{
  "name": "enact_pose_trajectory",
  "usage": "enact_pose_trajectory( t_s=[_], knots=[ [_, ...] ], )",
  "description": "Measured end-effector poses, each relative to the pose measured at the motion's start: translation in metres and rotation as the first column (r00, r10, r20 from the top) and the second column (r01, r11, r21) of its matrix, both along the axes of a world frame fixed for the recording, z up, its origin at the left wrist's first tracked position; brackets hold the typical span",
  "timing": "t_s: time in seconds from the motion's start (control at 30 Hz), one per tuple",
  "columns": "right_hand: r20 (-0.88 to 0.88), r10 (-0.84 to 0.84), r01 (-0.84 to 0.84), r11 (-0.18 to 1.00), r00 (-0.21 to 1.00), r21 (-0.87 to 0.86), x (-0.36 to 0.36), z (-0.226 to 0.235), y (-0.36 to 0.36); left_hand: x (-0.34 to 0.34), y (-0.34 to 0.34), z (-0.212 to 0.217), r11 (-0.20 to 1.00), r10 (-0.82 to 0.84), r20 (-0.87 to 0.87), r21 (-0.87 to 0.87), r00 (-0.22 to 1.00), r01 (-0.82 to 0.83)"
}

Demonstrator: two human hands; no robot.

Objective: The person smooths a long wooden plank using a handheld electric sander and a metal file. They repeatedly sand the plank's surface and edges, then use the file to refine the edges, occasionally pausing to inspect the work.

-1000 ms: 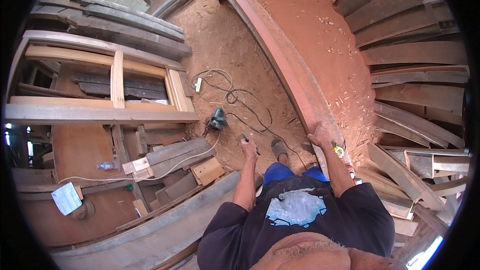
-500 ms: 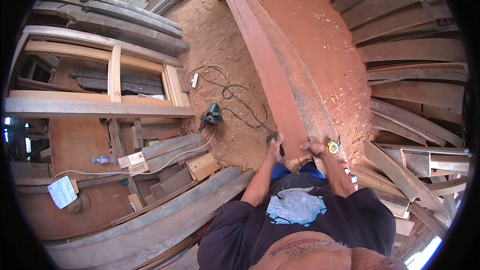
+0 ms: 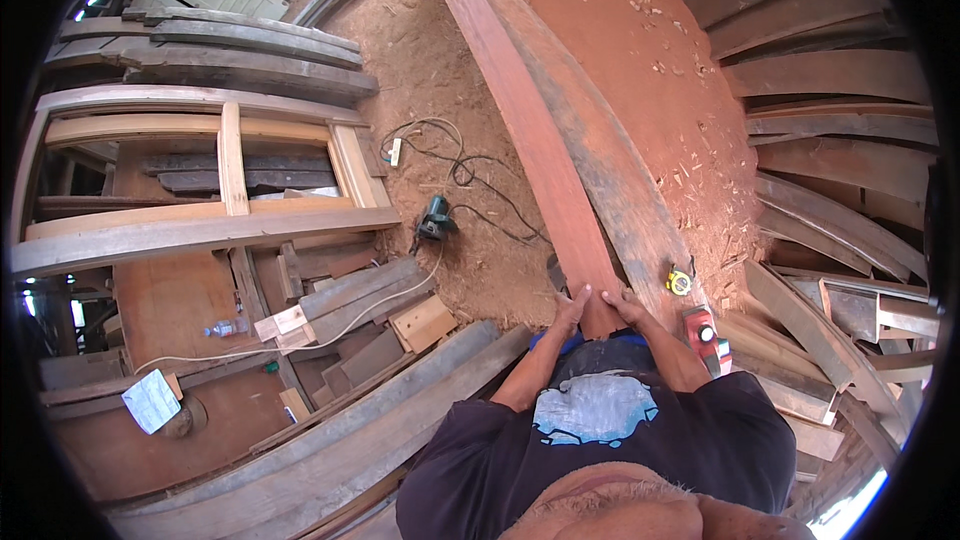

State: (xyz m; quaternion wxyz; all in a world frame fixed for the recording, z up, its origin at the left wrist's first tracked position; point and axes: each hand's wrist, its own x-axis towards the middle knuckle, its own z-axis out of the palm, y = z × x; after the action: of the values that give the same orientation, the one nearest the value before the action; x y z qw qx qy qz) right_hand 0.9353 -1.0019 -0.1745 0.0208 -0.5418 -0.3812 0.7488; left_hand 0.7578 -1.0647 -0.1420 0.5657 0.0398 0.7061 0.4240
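A long reddish-brown wooden plank (image 3: 545,140) runs from my body toward the far end, lying along the left side of a wider, greyish-brown board (image 3: 610,170). My left hand (image 3: 572,309) grips the plank's left edge near its close end. On the opposite edge is my right hand (image 3: 628,310), its fingers wrapped round the wood. Both thumbs point inward over the top face. To the right of my right hand, a yellow tape measure (image 3: 679,282) rests on the wider board. A red tool (image 3: 702,328) with a round knob sits nearer me, beside my right forearm.
On the ground to the left lies a dark green power tool (image 3: 435,220) with a looping cord (image 3: 465,175). A wooden frame (image 3: 232,160), stacked timber (image 3: 250,55) and a plastic bottle (image 3: 226,327) are farther left. Leaning boards (image 3: 830,75) line the right side.
The plank's near end has come closer to my body. My hands have shifted with it and now sit opposite each other on its edges. More of the wider board shows.
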Motion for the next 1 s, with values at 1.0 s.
enact_pose_trajectory(
  t_s=[1.0],
  knots=[
    [-0.014,0.019,-0.020,0.994,1.000,-0.108,-0.036,0.096,0.073,0.004,0.009,0.008,0.995,0.027,0.054,0.093,0.998,-0.032]
  ],
)
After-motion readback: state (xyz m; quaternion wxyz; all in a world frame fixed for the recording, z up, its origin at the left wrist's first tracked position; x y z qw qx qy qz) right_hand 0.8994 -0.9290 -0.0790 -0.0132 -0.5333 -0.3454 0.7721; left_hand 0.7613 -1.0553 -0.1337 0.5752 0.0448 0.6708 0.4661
